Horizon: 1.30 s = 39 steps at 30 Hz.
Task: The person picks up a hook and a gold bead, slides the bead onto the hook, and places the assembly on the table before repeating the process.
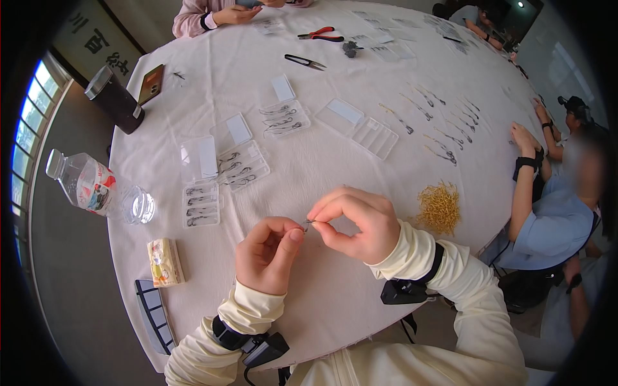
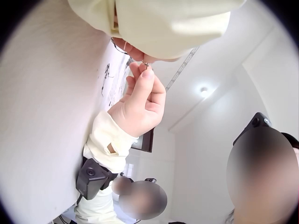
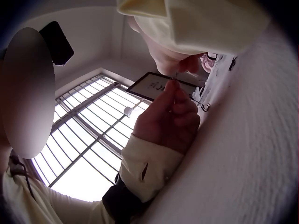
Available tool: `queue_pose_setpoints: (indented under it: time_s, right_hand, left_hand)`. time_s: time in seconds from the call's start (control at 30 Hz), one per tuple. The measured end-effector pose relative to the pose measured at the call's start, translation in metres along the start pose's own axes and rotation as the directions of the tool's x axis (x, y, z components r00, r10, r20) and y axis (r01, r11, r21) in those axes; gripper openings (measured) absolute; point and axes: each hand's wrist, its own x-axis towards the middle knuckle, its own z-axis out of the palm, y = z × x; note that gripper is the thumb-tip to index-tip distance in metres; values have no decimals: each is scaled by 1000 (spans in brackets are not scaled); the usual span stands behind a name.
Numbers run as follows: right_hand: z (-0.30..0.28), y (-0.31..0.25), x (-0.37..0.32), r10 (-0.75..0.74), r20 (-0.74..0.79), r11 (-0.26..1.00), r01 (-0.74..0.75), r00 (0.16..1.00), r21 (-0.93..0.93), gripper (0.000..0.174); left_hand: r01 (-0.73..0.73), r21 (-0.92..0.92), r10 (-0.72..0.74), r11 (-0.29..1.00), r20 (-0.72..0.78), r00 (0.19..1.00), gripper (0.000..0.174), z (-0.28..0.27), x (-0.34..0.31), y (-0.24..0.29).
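Both hands meet over the near side of the table. The left hand (image 1: 267, 254) pinches a tiny, dark, thin piece (image 1: 308, 222) between thumb and forefinger. From the other side the right hand (image 1: 360, 222) pinches the same piece, its thumb and fingertips close to the left ones. In the left wrist view a small metallic bit (image 2: 146, 64) shows at the fingertips. Beside the left hand in the right wrist view, dark fishhooks (image 3: 204, 106) stick out; cannot tell whether that hand holds them. Left of the hands lies a clear compartment box (image 1: 201, 204) with hooks inside.
More hook boxes (image 1: 243, 166) and an open clear box (image 1: 374, 136) lie beyond. Right are rows of hooks (image 1: 450, 125) and a yellow pile of thin strips (image 1: 439, 207). A bottle (image 1: 96, 186), tumbler (image 1: 114, 100) and tissue pack (image 1: 165, 262) stand left; snips (image 1: 304, 62) and pliers (image 1: 320, 34) lie far.
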Motion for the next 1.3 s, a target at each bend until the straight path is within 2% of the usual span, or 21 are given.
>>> queue_pose_setpoints:
  time_s: [0.2,0.43,0.5,0.63,0.7,1.0,1.23,1.3]
  right_hand:
    - [0,-1,4,-182,5,970,181,983,-162,22]
    - [-2,-4,4,-246,52,929,251,968,-271,22]
    - [-1,-3,4,-258,60,921,264,964,-286,21]
    - [-2,-3,3,-241,60,925,247,969,-288,21]
    - [-3,-1,2,-219,57,934,226,974,-278,21]
    - [-8,2,2,-99,76,989,106,992,-104,23]
    - [-12,2,4,-124,80,983,134,989,-128,22]
    - [-14,4,3,-51,116,997,56,992,-44,23]
  left_hand:
    - [26,-11,-26,1000,12,1000,13,-1,-1,2]
    - [-48,56,46,997,29,998,9,-3,-1,-2]
    - [-76,130,72,989,35,997,7,-3,-1,-1]
    - [-137,193,134,972,29,991,4,-4,0,-1]
    - [-236,346,231,908,58,971,3,-4,2,2]
    - [-283,359,262,889,106,959,2,-3,3,3]
    - [-286,341,255,896,133,958,2,-4,3,2]
    - [-310,358,266,881,168,949,3,-5,3,5]
